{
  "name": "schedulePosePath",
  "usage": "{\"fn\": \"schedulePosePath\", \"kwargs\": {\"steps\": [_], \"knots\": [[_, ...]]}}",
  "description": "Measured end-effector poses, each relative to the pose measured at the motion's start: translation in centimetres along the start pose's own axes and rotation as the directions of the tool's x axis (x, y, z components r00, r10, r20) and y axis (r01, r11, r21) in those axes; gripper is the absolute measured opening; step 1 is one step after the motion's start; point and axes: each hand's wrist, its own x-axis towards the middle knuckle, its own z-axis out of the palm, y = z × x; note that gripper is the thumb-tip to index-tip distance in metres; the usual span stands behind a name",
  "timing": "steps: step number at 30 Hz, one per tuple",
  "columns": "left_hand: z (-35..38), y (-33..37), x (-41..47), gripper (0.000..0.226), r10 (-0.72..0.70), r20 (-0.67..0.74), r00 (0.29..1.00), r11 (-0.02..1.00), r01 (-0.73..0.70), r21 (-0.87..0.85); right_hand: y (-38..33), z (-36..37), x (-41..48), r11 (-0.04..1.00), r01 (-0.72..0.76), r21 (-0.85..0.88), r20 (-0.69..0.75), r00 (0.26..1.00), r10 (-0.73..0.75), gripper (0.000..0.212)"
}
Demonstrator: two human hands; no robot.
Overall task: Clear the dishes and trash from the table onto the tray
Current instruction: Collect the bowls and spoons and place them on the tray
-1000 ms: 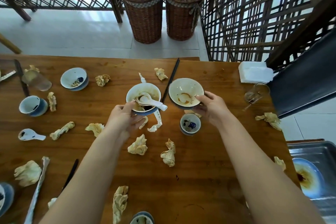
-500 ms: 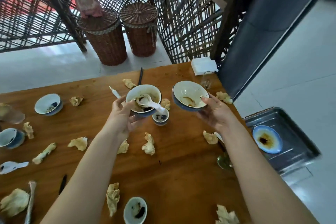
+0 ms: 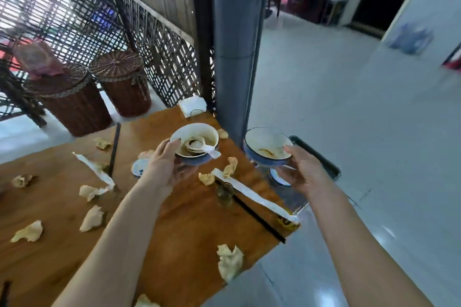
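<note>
My left hand point(image 3: 167, 166) grips a blue-and-white bowl point(image 3: 212, 135) with a white spoon point(image 3: 202, 146) in it, held above the wooden table point(image 3: 174, 227). My right hand point(image 3: 304, 174) grips a second dirty bowl point(image 3: 262, 141) past the table's right edge, over the metal tray point(image 3: 321, 159). A blue-rimmed plate point(image 3: 279, 178) lies in the tray, mostly hidden under that bowl and hand. Several crumpled napkins point(image 3: 229, 262) lie scattered on the table.
A small glass point(image 3: 224, 194), black chopsticks point(image 3: 254, 215) and a white paper sleeve point(image 3: 252, 198) lie near the table's right edge. A small dish point(image 3: 138, 166) sits behind my left hand. A napkin box point(image 3: 192, 105), a grey pillar point(image 3: 234, 45) and two wicker baskets point(image 3: 123, 82) stand beyond.
Both hands lifted their bowls off the table and carried them right. The right bowl now hangs over the tray. The view swung right.
</note>
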Motion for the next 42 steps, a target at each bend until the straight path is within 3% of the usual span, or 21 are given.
{"fn": "schedulePosePath", "kwargs": {"steps": [12,21,29,33,42], "knots": [[20.9,-10.6,-11.8,0.015,-0.091,0.275,0.957,0.992,0.064,0.107,-5.2,-24.9,-8.6,0.990,0.130,0.059,-0.286,0.952,-0.108,0.010],[35.1,-15.5,-13.2,0.014,-0.163,0.454,0.876,0.972,0.062,0.229,-9.0,-35.6,-6.8,0.975,0.180,0.130,-0.412,0.904,-0.112,0.021],[47.0,-17.2,-7.7,0.015,-0.196,0.447,0.873,0.961,0.081,0.263,-15.2,-41.5,2.1,0.976,0.201,0.082,-0.448,0.882,-0.144,0.016],[51.3,-16.6,-5.1,0.016,-0.185,0.447,0.875,0.960,0.063,0.274,-18.3,-43.2,6.0,0.971,0.211,0.111,-0.440,0.887,-0.142,0.025],[56.7,-15.6,0.8,0.010,-0.140,0.328,0.934,0.974,0.069,0.217,-25.1,-44.4,15.3,0.974,0.204,0.098,-0.309,0.936,-0.165,0.026]]}}
